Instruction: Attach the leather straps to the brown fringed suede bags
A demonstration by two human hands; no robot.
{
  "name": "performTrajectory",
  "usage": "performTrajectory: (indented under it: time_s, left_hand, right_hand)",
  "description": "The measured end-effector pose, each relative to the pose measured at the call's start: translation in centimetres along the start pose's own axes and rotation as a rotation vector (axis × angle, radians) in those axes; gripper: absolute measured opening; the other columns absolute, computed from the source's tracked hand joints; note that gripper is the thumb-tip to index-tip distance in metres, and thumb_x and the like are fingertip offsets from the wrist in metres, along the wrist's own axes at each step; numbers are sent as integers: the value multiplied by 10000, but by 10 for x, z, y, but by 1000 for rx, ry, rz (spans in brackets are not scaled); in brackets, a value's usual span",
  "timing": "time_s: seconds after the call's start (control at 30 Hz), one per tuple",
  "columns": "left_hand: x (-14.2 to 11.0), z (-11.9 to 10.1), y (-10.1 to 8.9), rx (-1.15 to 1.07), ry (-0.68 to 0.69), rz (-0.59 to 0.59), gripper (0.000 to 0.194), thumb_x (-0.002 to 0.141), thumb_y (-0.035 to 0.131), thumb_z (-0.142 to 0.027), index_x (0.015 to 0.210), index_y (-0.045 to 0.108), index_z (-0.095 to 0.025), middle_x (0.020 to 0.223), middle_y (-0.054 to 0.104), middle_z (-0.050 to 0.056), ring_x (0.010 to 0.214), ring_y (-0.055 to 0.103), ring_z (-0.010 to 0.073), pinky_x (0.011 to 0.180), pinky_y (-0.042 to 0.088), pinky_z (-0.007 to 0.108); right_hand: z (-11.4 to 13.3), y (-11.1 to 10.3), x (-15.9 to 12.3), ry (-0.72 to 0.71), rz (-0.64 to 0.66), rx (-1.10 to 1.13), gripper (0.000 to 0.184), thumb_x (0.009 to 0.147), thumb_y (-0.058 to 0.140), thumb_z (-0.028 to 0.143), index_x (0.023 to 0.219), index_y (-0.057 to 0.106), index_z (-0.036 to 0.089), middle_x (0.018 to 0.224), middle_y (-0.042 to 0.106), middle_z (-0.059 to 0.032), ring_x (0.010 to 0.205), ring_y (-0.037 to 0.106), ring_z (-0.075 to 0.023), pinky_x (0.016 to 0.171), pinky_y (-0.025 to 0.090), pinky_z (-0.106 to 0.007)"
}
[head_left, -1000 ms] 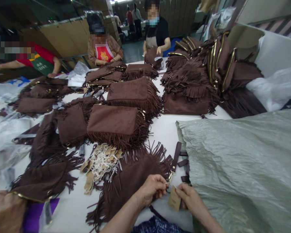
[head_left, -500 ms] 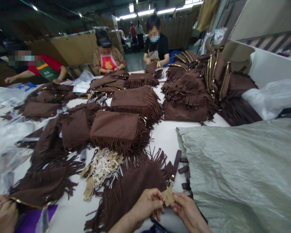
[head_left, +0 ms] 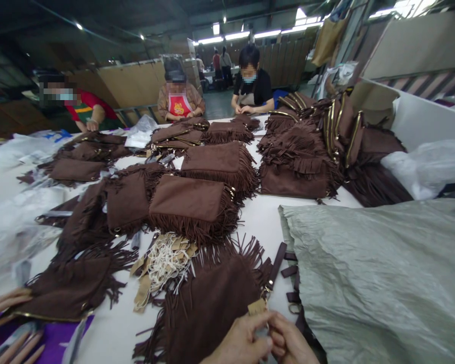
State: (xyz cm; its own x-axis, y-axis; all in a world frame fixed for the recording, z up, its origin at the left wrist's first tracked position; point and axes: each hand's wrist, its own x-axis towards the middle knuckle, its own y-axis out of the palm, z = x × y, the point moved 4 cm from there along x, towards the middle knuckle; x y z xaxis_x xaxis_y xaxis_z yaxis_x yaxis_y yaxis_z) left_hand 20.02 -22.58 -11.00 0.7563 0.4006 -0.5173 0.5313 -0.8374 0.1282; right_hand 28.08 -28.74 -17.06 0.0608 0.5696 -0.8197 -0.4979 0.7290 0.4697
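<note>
Head view, near to far: left hand (head_left: 238,339) and right hand (head_left: 290,337), fingers bent and brought together at the lower edge; what lies between the fingertips is hidden, so whether either grips a string cannot be told. One tan card tag (head_left: 257,307), upright above the left fingers, just below a gold clasp (head_left: 266,291) on a dark strap (head_left: 278,265); apparently part-way through being handled, its fastening not confirmable. One fringed brown bag (head_left: 216,303), flat on the white counter (head_left: 264,222), beside the left hand and just left of the strap. One co-worker's hand (head_left: 7,306), at lower left, at a second fringed bag (head_left: 74,285) over a purple sheet (head_left: 62,333). One heap of tags with white strings (head_left: 170,265), loose, beyond the near bag; judged unused stock, so plenty remains. One grey-green sack (head_left: 375,273), spread at right. Several stacked bags (head_left: 187,198) at mid-counter, and a larger pile of bags (head_left: 293,177) to their right, some behind with gold zips uppermost; which of these already carry tags cannot be told. Three co-workers (head_left: 252,88), along the far and left edges.
</note>
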Motion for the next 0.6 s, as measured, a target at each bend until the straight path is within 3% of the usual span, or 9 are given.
performTrajectory:
  time_s: [0.13,0.2,0.3,0.47,0.6]
  left_hand:
    - [8,13,-10,-62,-39,-193,505,720,456,-450,1078,566,-112,695,582,33,394,452,67,399,369,191]
    - [9,14,-17,-36,-27,-248,489,712,442,-432,1035,586,-96,749,591,52,401,455,63,400,379,191]
    - [0,7,-27,103,-13,-293,473,735,413,-360,1117,542,-114,830,605,62,429,484,70,433,409,197]
    - [-34,-6,-37,457,29,-184,395,799,344,-279,1113,546,-151,691,628,26,481,543,101,514,432,192]
    - [-57,11,-45,632,77,-103,367,827,346,-322,1106,564,-224,758,667,20,590,591,135,582,442,211]
  right_hand:
    - [-4,-1,-1,-9,41,-135,404,422,768,418,591,491,177,318,333,123,273,222,4,322,107,-143]
    - [-1,-8,2,-82,-45,-177,402,425,758,430,627,530,167,344,404,98,286,283,-9,325,151,-143]
    - [10,-18,4,-230,-211,-190,403,416,753,373,694,567,149,415,495,67,347,391,-32,349,227,-142]
    - [21,-22,11,-286,-257,-249,389,456,721,375,726,568,142,411,483,73,346,400,-47,347,247,-155]
    - [21,-15,20,-259,-279,-316,363,505,706,429,677,580,134,487,552,34,327,378,-31,326,222,-153]
